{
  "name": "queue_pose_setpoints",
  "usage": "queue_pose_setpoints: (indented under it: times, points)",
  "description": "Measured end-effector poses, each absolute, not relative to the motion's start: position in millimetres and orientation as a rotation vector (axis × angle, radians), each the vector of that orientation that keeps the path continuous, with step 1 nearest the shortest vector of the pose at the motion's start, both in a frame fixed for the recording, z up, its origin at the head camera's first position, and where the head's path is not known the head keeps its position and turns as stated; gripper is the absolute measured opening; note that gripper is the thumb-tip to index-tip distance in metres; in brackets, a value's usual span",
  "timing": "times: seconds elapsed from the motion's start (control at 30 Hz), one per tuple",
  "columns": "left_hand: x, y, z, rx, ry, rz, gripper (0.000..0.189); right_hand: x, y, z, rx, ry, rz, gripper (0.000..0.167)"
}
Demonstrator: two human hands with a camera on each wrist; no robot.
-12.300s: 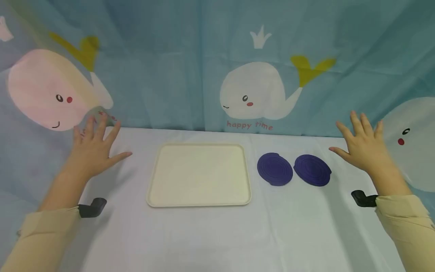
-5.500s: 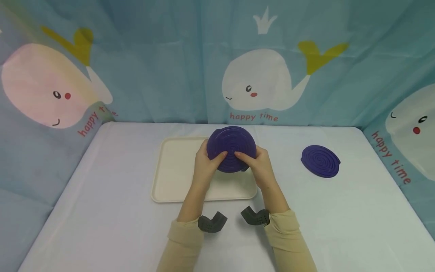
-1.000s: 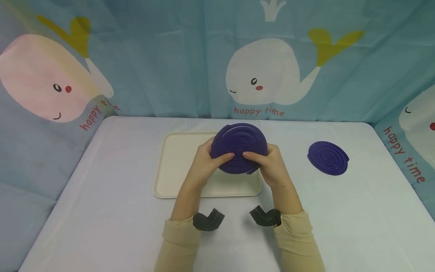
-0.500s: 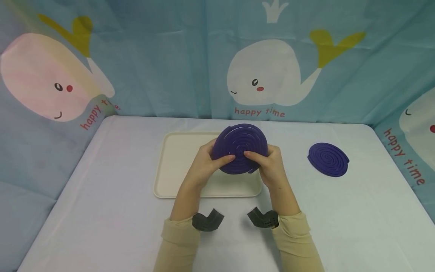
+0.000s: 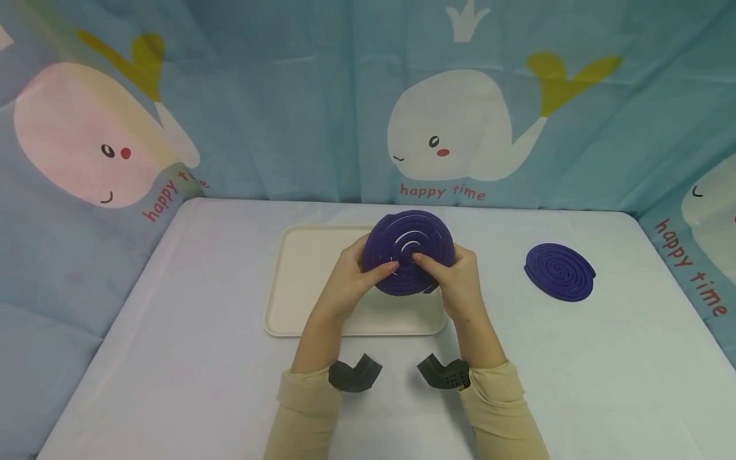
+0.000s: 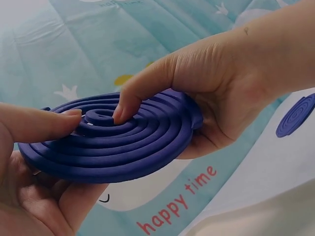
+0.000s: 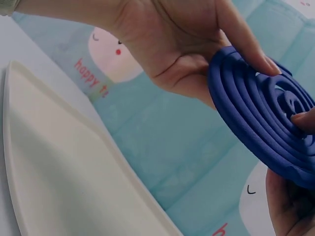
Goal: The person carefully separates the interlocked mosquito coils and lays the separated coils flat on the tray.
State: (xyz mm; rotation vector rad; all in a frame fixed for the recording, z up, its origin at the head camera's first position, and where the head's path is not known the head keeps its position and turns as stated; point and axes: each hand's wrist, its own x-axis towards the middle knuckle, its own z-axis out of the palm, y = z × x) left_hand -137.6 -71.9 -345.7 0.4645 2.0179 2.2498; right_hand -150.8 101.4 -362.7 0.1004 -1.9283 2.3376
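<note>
"Where's the coil (image 5: 407, 273)?"
"Up off the bench (image 5: 190, 332), between the left hand (image 5: 352, 276) and right hand (image 5: 460, 276). From the head it covers the far right corner of the tray (image 5: 301, 281)."
"How is the grip?"
"Both hands are clamped on it from opposite sides, thumbs on its face."
"Any long axis?"
"No, it's round, face tilted up towards the head. I'd judge what counts is the thumb tips: near the centre, just apart, beside gaps between the inner turns."
"Which hand is nearer?"
"Neither. The other coil (image 5: 559, 273), flat on the bench, is nearer the right."
"What's hidden?"
"Most fingers, behind the coil in the head view. The right wrist view cuts off its far edge."
</note>
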Motion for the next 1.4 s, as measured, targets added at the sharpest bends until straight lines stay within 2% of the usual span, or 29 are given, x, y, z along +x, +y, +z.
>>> queue_pose_setpoints:
  times: [0.23,0.4,0.57,0.67,0.9,1.13,1.4]
  points:
    - [-139.5,-76.1,-346.1,0.446,1.942,2.251,0.053,-152.5,101.8,-361.6,0.101,-1.905,2.395,0.018]
    - [-137.8,-80.5,-349.3,0.423,1.776,2.307,0.054,-152.2,104.3,-366.7,0.117,-1.727,2.668,0.026]
    - [-135.7,-85.1,-354.7,0.456,1.676,2.309,0.061,-150.4,109.9,-377.0,0.327,-1.552,2.950,0.016]
    - [-135.5,-85.7,-356.8,0.450,1.725,2.293,0.058,-151.2,112.6,-379.8,0.424,-1.544,3.040,0.019]
    - [-140.7,-81.3,-354.8,0.446,1.872,2.252,0.046,-156.0,114.9,-373.0,0.326,-1.854,2.751,0.026]
    - [-142.2,-81.6,-349.9,0.456,1.926,2.219,0.046,-155.3,108.0,-364.3,0.179,-2.007,2.449,0.019]
    - [-141.9,-83.5,-353.3,0.450,1.879,2.215,0.046,-150.8,101.9,-363.7,0.108,-2.090,2.311,0.030]
